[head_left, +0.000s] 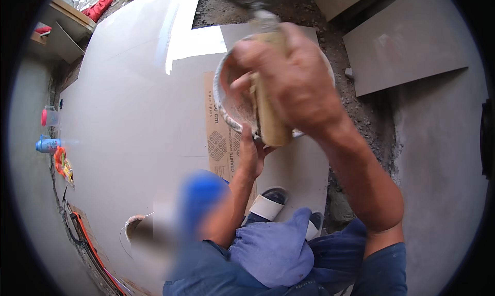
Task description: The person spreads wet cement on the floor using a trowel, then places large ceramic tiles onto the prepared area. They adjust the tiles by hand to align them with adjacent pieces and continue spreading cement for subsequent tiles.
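My right hand is closed round the thick tan handle of a trowel. The trowel's dark blade points away from me at the top and is smeared by motion. Just under it is a round bucket with a pale, crusted rim and a pinkish, mortar-stained inside. My left hand grips the bucket at its near edge, thumb up at the rim; the other fingers are partly hidden beneath. The trowel and my right hand cover much of the bucket's opening.
Large grey tiles cover the floor, with a printed cardboard strip under the bucket. A loose tile leans at the right beside rubble. A blue bottle, a pink-lidded container and another bucket stand left.
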`<action>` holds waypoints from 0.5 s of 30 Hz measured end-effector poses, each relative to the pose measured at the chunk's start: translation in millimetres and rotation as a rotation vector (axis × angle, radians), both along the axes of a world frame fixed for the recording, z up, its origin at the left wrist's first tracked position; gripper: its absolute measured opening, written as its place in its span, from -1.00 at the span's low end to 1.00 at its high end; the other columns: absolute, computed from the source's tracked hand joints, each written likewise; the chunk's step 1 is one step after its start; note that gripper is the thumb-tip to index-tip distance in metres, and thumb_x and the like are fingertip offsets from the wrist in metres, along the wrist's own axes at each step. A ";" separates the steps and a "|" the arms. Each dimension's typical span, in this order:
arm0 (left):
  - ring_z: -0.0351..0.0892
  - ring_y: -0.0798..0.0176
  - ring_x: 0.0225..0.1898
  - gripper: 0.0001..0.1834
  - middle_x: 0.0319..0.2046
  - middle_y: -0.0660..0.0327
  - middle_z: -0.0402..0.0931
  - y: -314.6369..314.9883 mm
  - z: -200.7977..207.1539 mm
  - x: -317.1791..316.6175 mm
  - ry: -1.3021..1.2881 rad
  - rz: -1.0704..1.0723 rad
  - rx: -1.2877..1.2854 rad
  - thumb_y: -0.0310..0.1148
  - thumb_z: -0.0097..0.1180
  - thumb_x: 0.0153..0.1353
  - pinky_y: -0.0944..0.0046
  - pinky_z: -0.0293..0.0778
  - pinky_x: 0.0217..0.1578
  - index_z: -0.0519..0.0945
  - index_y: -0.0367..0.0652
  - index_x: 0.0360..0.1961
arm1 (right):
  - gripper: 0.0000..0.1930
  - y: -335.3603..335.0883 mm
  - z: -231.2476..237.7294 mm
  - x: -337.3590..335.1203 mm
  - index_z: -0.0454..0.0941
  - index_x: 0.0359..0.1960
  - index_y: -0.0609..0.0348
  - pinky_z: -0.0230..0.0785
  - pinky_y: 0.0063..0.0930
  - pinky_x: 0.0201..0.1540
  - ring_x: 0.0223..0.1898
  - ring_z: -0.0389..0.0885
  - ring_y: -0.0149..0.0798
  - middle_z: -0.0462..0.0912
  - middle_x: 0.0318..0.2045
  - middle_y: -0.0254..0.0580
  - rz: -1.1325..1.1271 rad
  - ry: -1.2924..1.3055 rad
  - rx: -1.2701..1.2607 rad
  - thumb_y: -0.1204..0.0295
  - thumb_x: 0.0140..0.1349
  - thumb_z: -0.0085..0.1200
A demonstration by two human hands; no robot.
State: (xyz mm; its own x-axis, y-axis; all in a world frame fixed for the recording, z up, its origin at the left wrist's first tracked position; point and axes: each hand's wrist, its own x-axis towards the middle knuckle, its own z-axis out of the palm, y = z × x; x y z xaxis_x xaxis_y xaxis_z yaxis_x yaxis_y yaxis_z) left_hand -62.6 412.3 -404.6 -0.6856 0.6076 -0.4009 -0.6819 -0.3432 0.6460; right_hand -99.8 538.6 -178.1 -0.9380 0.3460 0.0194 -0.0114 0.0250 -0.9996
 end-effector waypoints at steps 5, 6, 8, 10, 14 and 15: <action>0.29 0.22 0.15 -0.42 0.11 0.16 0.30 0.1 1.3 -57.9 0.581 0.195 -0.264 -0.23 0.13 0.25 0.17 0.29 0.14 0.25 -0.15 0.23 | -0.66 -21.9 -3.3 -1.2 0.44 -0.35 0.42 0.49 -0.14 -0.19 -0.33 0.60 0.19 0.55 -0.37 0.24 0.023 0.225 0.575 0.26 0.16 0.01; 0.40 0.21 0.00 -0.53 -0.04 0.18 0.38 -15.7 -0.4 -78.3 0.298 0.302 -0.137 -0.20 0.13 0.24 0.15 0.41 0.02 0.32 -0.14 0.10 | -0.70 -15.0 -6.2 5.2 0.46 -0.36 0.37 0.49 -0.14 -0.20 -0.36 0.60 0.17 0.57 -0.38 0.18 -0.036 0.319 0.755 0.28 0.16 0.02; 0.54 0.16 -0.21 -0.67 -0.26 0.17 0.48 -47.2 -6.6 -120.7 -0.024 0.525 -0.200 -0.15 0.10 0.21 0.07 0.56 -0.20 0.40 -0.15 -0.16 | -0.67 28.5 -9.4 43.3 0.48 -0.21 0.29 0.40 -0.38 -0.32 -0.44 0.51 -0.18 0.53 -0.44 -0.09 -0.023 0.299 0.924 0.23 0.22 0.07; 0.57 -0.01 -0.30 -0.57 -0.23 -0.01 0.48 -85.4 -8.2 -162.2 -0.076 0.335 -0.124 -0.10 0.03 0.23 0.04 0.60 -0.16 0.35 -0.24 -0.08 | -0.65 82.0 -23.2 102.2 0.49 -0.14 0.27 0.34 -0.51 -0.41 -0.47 0.46 -0.40 0.51 -0.45 -0.25 -0.092 0.007 0.713 0.21 0.25 0.08; 0.57 -0.12 -0.19 -0.45 -0.12 -0.11 0.44 -128.9 -23.9 -202.0 -0.094 0.606 -0.320 -0.10 -0.11 0.27 -0.10 0.57 -0.10 0.24 -0.37 0.08 | -0.53 157.7 -81.3 269.2 0.47 0.02 0.24 0.31 -0.57 -0.47 -0.53 0.43 -0.47 0.56 -0.46 -0.30 -0.407 -0.527 0.574 0.16 0.20 0.14; 0.56 -0.19 -0.16 -0.40 -0.09 -0.14 0.41 -130.6 -26.7 -203.9 -0.141 0.683 -0.391 -0.12 -0.13 0.26 -0.19 0.56 -0.12 0.16 -0.38 0.16 | -0.50 171.3 -84.0 317.4 0.42 0.09 0.22 0.23 -0.62 -0.55 -0.58 0.37 -0.52 0.52 -0.49 -0.36 -0.455 -0.668 0.504 0.17 0.20 0.14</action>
